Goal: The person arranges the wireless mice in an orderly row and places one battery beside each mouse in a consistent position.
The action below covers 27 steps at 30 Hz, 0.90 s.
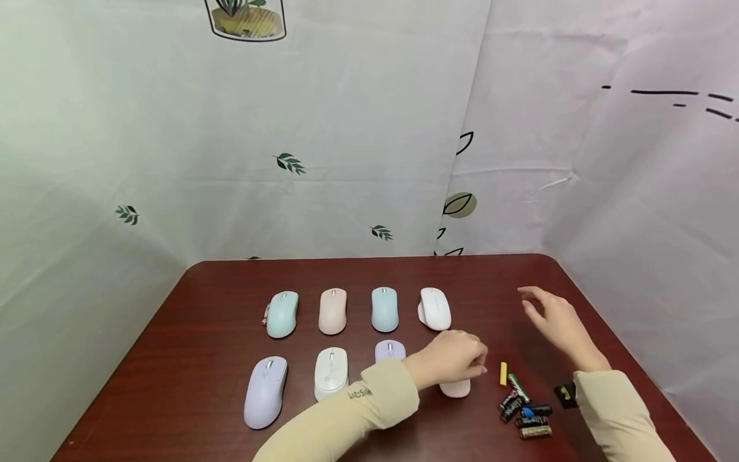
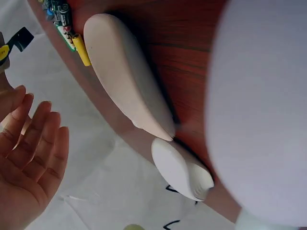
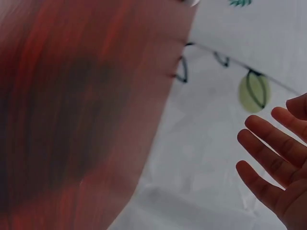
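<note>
In the head view my left hand (image 1: 453, 359) reaches over a pale pink computer mouse (image 1: 455, 389), partly covering it. The left wrist view shows this hand (image 2: 33, 158) with relaxed fingers and nothing in the palm. The pink mouse (image 2: 120, 72) is beside it, apart from the fingers. A lavender mouse (image 1: 390, 349) lies partly behind the left forearm. My right hand (image 1: 560, 324) hovers at the right side of the table, fingers (image 3: 264, 184) spread and holding nothing. Nearer me lie several batteries (image 1: 532, 421), mostly dark, one yellow battery (image 1: 503, 373) and one green battery (image 1: 519, 389).
Behind stand a mint mouse (image 1: 283, 314), a beige mouse (image 1: 332, 312), a light blue mouse (image 1: 384, 310) and a white mouse (image 1: 435, 309). In front are a larger lavender mouse (image 1: 265, 393) and another white mouse (image 1: 331, 371). White cloth (image 1: 358, 128) hangs around the dark red table (image 1: 190, 359).
</note>
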### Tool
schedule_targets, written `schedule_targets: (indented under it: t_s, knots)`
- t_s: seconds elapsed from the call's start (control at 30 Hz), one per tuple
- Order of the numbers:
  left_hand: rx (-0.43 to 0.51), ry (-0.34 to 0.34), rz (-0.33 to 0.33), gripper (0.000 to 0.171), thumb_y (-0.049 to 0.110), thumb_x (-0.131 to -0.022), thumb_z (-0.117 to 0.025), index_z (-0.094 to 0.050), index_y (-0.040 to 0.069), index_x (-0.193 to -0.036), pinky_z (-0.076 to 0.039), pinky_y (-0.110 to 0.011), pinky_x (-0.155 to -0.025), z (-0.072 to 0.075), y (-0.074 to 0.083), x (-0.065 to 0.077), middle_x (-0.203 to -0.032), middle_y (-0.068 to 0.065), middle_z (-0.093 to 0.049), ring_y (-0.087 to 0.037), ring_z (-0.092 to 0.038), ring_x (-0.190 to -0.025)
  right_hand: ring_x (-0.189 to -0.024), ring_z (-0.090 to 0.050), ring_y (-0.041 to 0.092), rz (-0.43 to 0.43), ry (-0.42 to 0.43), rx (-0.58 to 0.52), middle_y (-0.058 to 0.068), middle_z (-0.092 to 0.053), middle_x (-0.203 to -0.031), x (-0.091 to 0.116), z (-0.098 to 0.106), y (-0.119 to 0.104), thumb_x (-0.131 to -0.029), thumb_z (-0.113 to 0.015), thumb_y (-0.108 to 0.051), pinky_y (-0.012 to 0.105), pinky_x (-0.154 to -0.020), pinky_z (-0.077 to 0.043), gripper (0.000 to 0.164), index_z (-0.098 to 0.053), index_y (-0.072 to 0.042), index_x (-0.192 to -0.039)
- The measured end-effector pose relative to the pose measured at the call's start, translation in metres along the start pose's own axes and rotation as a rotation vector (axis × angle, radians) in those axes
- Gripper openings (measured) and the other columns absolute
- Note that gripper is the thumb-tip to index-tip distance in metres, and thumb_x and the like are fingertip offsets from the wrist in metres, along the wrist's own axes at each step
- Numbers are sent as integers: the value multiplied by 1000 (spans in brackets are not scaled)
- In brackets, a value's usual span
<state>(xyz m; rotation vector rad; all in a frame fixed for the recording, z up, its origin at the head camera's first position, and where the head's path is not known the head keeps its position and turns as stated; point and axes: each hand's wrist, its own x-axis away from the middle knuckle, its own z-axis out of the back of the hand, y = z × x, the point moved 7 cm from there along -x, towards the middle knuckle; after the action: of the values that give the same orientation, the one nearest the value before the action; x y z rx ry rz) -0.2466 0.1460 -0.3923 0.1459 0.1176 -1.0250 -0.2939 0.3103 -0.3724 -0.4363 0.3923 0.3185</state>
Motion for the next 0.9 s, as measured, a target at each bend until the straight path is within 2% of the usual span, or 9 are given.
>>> schedule_targets:
  t_s: [0.07,0.17,0.23,0.3,0.37,0.5,0.63,0.77,0.9]
  knots:
    - [-8,-24,-2,20,33,-87,-66,-59,23,-70,-33,-12,-54,-4,2,-7,-66,14,-52,4,-47,-61,-66,-57,18,-12,-13,18,24,-65,-103,0,-1,8,-89,-58,-3,30,-56,-39,28,-58,2,-116]
    - [-17,-77,12,12,32,-87,-67,-63,24,-79,-36,-12,-56,-9,3,-18,-72,14,-56,3,-50,-66,-63,-53,14,-24,-19,37,24,-65,-101,-1,-2,16,-88,-59,-3,28,-55,-36,28,-58,3,-116]
    - [-27,-106,11,7,31,-87,-67,-66,25,-90,-41,-12,-61,-12,5,-25,-80,14,-60,2,-54,-72,-62,-51,12,-26,-24,38,24,-65,-100,-1,-2,19,-88,-59,-3,27,-54,-35,28,-58,3,-116]
    - [-31,-134,3,13,29,-88,-65,-68,26,-100,-45,-12,-69,-15,8,-31,-90,14,-64,2,-58,-80,-60,-50,13,-30,-28,35,24,-65,-99,0,-3,20,-89,-58,-3,27,-54,-35,28,-58,3,-116]
    - [-47,-152,-16,17,29,-90,-63,-68,27,-106,-46,-12,-76,-20,13,-37,-97,14,-64,2,-60,-88,-57,-46,8,-28,-26,33,24,-65,-99,0,-3,20,-89,-58,-3,26,-54,-34,28,-58,3,-116]
    - [-89,-194,-40,17,29,-92,-60,-69,32,-106,-45,-11,-81,-30,23,-46,-102,16,-63,1,-59,-94,-56,-42,3,-21,-18,26,23,-66,-99,1,-3,20,-89,-58,-3,25,-53,-33,28,-58,2,-117]
    - [-67,-250,-4,17,30,-90,-63,-69,33,-106,-45,-11,-80,-39,24,-53,-103,17,-62,2,-58,-93,-56,-42,3,-27,-24,19,24,-66,-100,2,-4,20,-90,-58,-3,25,-53,-32,28,-57,2,-117]
    - [-17,-303,27,21,31,-90,-63,-67,33,-110,-44,-10,-81,-47,23,-57,-106,17,-60,5,-58,-94,-59,-48,8,-41,-27,32,24,-65,-100,5,-5,22,-89,-58,-3,26,-54,-34,29,-57,3,-117]
    - [-53,-332,47,26,28,-89,-64,-66,37,-113,-46,-13,-80,-55,26,-57,-112,17,-57,1,-56,-98,-58,-47,8,-44,-27,35,25,-65,-101,7,-5,23,-89,-58,-3,26,-54,-34,29,-57,3,-117]
